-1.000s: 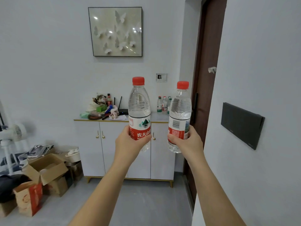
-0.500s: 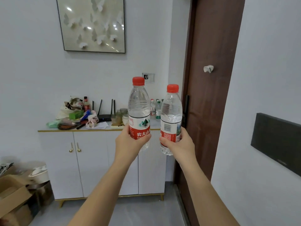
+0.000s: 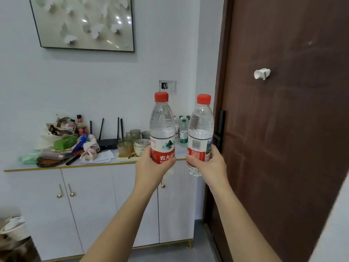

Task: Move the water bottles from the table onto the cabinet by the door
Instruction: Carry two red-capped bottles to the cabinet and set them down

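Bottles stay upright because your left hand (image 3: 151, 165) wraps the left bottle (image 3: 162, 129) and your right hand (image 3: 209, 163) the right bottle (image 3: 200, 133) at their labels, poised before the cabinet (image 3: 90, 201) beside the door (image 3: 283, 129).

The two clear plastic water bottles, one (image 3: 162, 127) and the other (image 3: 200, 129), are glossy, with ribbed walls, smooth red plastic caps and shiny printed film labels. The white cabinet (image 3: 90, 205) has matt doors, one door with fine vertical grooves, small brass-coloured metal handles (image 3: 65, 191) and a thin gold-coloured edge. The brown door (image 3: 283, 120) looks like wood with a dull, streaky finish. The framed butterfly picture (image 3: 85, 23) reflects light, so its front is glossy.
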{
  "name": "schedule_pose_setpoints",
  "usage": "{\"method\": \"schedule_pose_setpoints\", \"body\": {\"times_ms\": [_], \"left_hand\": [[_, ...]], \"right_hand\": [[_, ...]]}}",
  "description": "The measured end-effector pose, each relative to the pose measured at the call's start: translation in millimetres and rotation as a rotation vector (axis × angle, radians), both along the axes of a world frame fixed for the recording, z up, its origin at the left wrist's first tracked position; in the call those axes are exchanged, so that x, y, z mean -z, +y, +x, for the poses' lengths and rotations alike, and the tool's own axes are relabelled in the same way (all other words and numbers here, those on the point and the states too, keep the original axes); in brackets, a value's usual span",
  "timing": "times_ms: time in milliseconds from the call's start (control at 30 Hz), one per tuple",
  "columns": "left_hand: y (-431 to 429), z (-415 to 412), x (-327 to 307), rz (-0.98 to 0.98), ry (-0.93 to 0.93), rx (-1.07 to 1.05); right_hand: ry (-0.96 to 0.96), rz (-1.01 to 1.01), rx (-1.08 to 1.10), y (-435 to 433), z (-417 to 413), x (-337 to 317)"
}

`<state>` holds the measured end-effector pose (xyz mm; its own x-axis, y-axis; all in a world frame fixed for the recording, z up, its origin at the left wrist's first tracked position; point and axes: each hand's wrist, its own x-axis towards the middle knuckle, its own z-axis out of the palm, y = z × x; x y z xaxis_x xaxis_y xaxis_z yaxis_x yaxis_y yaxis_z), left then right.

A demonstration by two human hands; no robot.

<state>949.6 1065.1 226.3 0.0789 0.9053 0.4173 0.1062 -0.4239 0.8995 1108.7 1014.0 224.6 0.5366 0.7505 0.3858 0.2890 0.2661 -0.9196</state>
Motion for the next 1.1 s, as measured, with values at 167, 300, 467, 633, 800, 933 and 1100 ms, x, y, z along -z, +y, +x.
{"method": "schedule_pose_setpoints", "body": {"times_ms": [167,300,467,633,800,933,1100], "left_hand": [[56.6,12.5,18.6,-0.020,0.015,-0.014],[113.2,31.6,33.5,-0.021,0.028,-0.042],[194.5,68.2,50.7,-0.026,0.058,-0.056],[281.8,109.2,63.4,-0.057,0.096,-0.075],[346.5,143.2,79.6,-0.104,0.100,-0.130],[380.2,160.1,96.8,-0.136,0.121,-0.151],[421.0,176.9,127.8,-0.208,0.125,-0.133]], "right_hand": [[0.001,-0.005,-0.007,61.4,12.9,13.8],[0.008,-0.014,-0.013,119.2,33.9,28.1],[-0.010,-0.031,0.004,206.1,72.9,43.2],[-0.031,-0.093,0.001,294.4,113.0,47.6],[-0.069,-0.153,-0.050,360.1,141.7,57.9],[-0.057,-0.220,-0.066,396.0,155.0,80.7],[-0.033,-0.317,-0.085,440.5,165.9,111.5]]}}
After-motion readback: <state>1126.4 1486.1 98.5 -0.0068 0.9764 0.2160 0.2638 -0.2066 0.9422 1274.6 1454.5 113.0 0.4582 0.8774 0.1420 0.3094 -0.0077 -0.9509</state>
